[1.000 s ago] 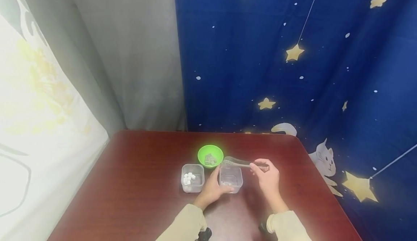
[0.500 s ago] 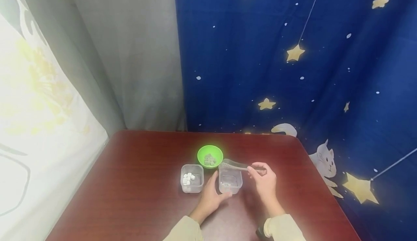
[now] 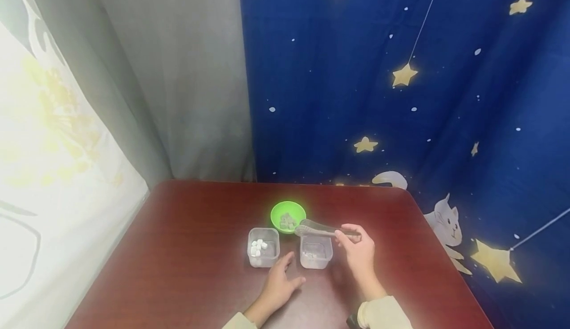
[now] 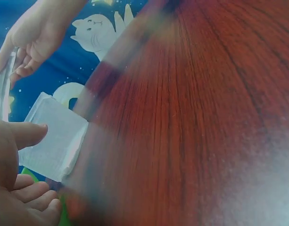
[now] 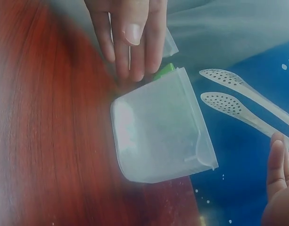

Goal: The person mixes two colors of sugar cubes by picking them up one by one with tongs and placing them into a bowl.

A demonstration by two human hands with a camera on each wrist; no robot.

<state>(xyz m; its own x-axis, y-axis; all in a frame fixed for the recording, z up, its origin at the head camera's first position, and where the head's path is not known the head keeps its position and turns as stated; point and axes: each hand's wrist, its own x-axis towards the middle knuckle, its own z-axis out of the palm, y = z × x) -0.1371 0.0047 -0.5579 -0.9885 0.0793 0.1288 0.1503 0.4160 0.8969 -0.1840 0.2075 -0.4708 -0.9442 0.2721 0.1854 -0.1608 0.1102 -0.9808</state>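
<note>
My right hand (image 3: 359,254) holds a pair of perforated serving tongs (image 3: 327,231). In the right wrist view, the two holed heads of the tongs (image 5: 224,103) are apart with nothing between them. Their tips hover between the green bowl (image 3: 276,213) and a clear square container (image 3: 321,264). Greyish-brown cubes (image 3: 287,221) lie in the bowl; small pale pieces (image 3: 309,256) are at the container's bottom. My left hand (image 3: 277,285) is off the table's containers, fingers spread, just left and in front of that container. Seen from the left wrist, its thumb overlaps the container (image 4: 54,141).
A second clear container (image 3: 270,260) with several white cubes (image 3: 257,247) stands left of the bowl. The dark red table (image 3: 196,250) runs under everything. Behind it hang a grey curtain (image 3: 191,96) and a blue starry one (image 3: 320,111).
My left hand has let go of the right-hand container and drawn back toward me. The right hand has shifted left, bringing the tongs' heads nearer the green bowl.
</note>
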